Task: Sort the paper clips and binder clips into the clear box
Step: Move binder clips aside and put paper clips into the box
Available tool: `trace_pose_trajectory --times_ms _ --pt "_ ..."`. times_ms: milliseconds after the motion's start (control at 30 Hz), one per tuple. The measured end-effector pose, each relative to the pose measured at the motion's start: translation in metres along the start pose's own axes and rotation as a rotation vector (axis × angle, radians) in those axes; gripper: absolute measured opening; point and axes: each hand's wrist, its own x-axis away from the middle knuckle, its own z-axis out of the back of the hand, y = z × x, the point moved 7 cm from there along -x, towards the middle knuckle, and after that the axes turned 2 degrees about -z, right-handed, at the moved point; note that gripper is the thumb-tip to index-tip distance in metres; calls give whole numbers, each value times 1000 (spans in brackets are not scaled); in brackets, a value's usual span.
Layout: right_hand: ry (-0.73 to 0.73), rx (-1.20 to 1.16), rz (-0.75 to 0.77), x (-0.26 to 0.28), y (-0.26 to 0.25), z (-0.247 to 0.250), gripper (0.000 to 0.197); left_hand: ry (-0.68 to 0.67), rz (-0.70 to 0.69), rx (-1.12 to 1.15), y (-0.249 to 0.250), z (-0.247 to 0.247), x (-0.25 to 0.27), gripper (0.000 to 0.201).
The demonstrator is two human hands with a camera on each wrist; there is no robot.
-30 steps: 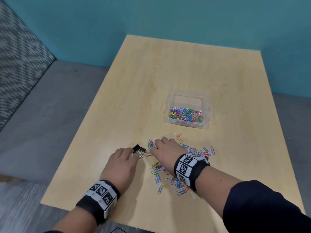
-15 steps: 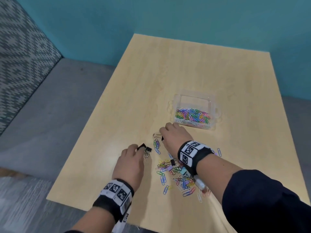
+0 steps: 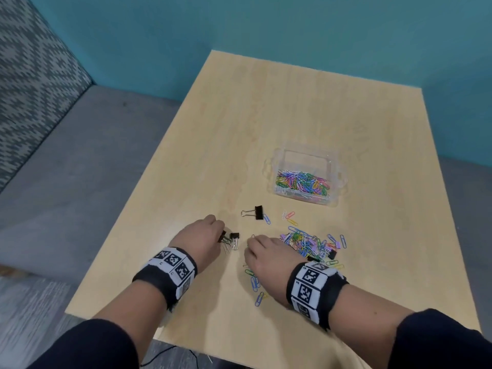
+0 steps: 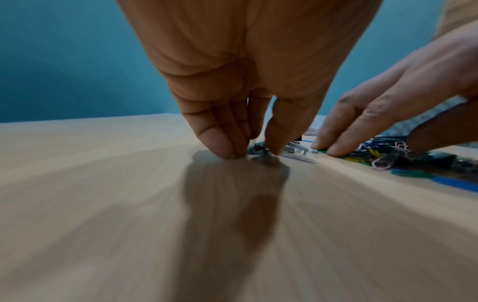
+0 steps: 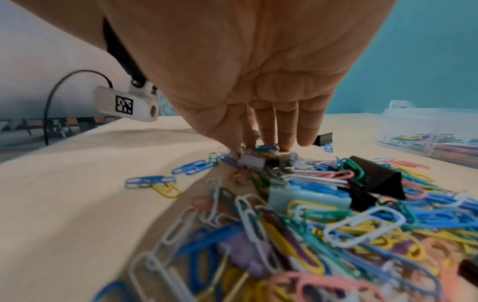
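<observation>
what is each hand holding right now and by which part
The left hand pinches a small black binder clip between thumb and fingertips; which part is hidden. The right hand holds nothing; its straight fingers press on paper clips.

A pale wood-grain surface (image 3: 306,115) stands against a teal wall (image 3: 266,27). A grey floor (image 3: 80,169) lies to its left, beside a grey panel with a zigzag pattern (image 3: 32,70). A thin black cable (image 3: 165,354) trails below the near edge.

The left hand (image 4: 248,71) reaches down to the table (image 4: 103,204), thumb and fingertips pinching what looks like a small dark binder clip (image 4: 260,148). Beside it, the right hand (image 4: 388,106) presses straight fingers onto scattered paper clips (image 4: 383,161).
</observation>
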Motion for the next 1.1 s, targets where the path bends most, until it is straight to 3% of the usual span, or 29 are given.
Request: trace_pose_trajectory --times_ms 67,167,233,367,433,500,600,733,900,1100 --pt "14 -15 2 3 -1 4 42 13 -10 57 -3 3 5 14" --pt "43 -54 3 -2 -2 8 34 65 106 244 -16 12 9 11" --pt "55 -49 5 -8 -6 7 34 95 196 324 -23 15 7 13" --pt "79 -37 7 -19 -18 -2 50 206 250 339 -24 24 3 17" --pt "101 -31 -25 -22 -17 -6 59 295 151 251 -12 29 9 12" --pt "128 -48 -56 -21 -13 -8 64 273 -48 87 14 19 22 13" --pt "197 -95 -86 -10 -5 -4 58 170 -233 -102 39 -17 44 45" --pt "238 -171 -189 17 8 -12 51 30 -198 -121 45 -49 60 57" --pt "222 -239 -127 38 -1 -32 52 17 -351 -116 86 -49 72 50" --pt "241 -280 -241 12 38 -11 49 34 -206 -52 79 -31 35 56"
